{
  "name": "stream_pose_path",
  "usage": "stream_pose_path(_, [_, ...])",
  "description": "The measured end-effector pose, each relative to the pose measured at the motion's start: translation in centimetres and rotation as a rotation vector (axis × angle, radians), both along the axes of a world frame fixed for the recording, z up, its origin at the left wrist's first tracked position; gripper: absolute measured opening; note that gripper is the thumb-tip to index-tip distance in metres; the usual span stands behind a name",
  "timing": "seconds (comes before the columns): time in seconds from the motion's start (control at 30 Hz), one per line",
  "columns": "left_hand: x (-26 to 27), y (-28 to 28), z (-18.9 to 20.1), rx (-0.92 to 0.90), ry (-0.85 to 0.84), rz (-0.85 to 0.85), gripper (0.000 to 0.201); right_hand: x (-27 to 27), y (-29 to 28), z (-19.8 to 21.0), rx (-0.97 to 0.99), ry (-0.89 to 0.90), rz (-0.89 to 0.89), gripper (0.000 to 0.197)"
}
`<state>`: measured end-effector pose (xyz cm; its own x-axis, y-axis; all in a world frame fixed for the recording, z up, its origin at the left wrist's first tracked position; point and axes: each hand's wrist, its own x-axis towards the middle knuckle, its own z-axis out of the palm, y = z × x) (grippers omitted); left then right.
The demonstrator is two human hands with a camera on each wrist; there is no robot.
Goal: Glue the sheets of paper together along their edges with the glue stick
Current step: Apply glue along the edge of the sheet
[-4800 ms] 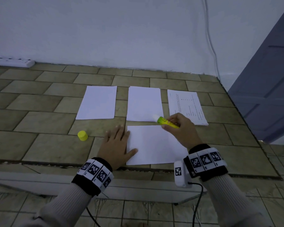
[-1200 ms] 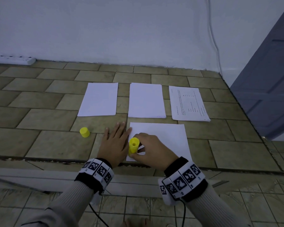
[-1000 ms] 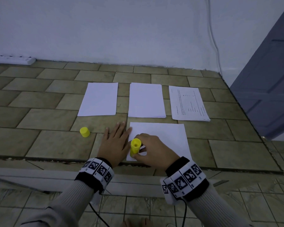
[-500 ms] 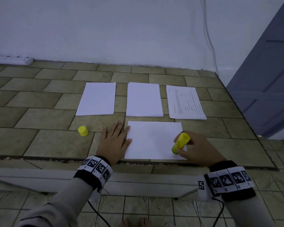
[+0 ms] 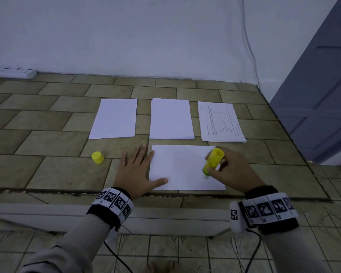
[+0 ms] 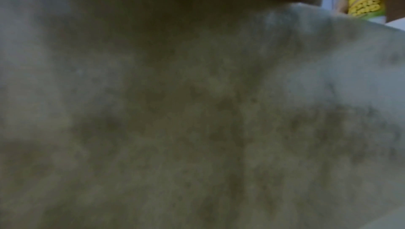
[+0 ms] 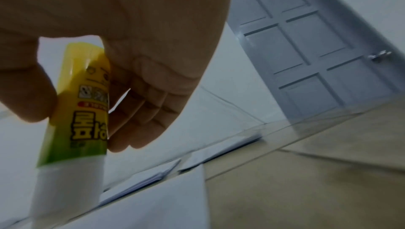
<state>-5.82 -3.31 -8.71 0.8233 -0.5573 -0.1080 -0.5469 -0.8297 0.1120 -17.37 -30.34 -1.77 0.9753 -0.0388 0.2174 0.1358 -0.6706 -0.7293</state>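
A: Glue stick [image 5: 212, 162] — where?
B: Right hand [image 5: 232, 172], thumb and fingers [image 7: 140, 104] pinching the yellow barrel, white glue end down on the near sheet [image 5: 181, 168], by its right edge. Stick tilts, capless top pointing away from the person.
A: Left hand [image 5: 135, 172]?
B: Flat, fingers spread. Thumb [image 5: 159, 181] and index fingertip lie on the sheet's left edge, palm on the tiled ledge [image 5: 53, 170]. Left wrist view is mostly blur, only the stick [image 6: 363, 0] shows top right.
A: Around the fingers?
B: Yellow cap [image 5: 97, 157] upright, left of the left fingers, apart from them. Beyond the fingertips, three paper stacks in a row: blank stack [image 5: 114, 118], middle stack [image 5: 170, 118], printed stack [image 5: 220, 122]. None touch the near sheet.
A: Further out?
B: White wall [image 5: 146, 36], power strip [image 5: 12, 72] at its base far left, a cable [image 5: 248, 42] down the wall, grey door [image 5: 319, 95] to the right.
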Motion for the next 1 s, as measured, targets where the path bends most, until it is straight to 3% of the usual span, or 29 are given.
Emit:
stream_pose_path(0.4, [0.0, 0.3, -0.2, -0.009, -0.014, -0.043, 0.135, 5.0, 9.9, 0.0, 0.016, 0.190, 0.277, 0.025])
stream_pose_path(0.57, [0.4, 0.6, -1.0, -0.058, -0.039, -0.069, 0.121, 5.8, 10.8, -0.2, -0.103, 0.203, 0.356, 0.036])
stream_pose_path(0.7, [0.4, 0.4, -0.8, -0.027, -0.023, -0.056, 0.130, 6.5, 10.7, 0.0, -0.125, 0.219, 0.375, 0.033])
stream_pose_path(0.8, [0.4, 0.2, -0.7, 0.005, -0.018, -0.049, 0.131, 7.7, 10.3, 0.3, -0.111, 0.193, 0.372, 0.019])
stream_pose_path(1.0, [0.3, 0.2, -0.4, 0.032, -0.011, -0.029, 0.131, 11.9, 9.2, 0.5, -0.132, 0.212, 0.218, 0.017])
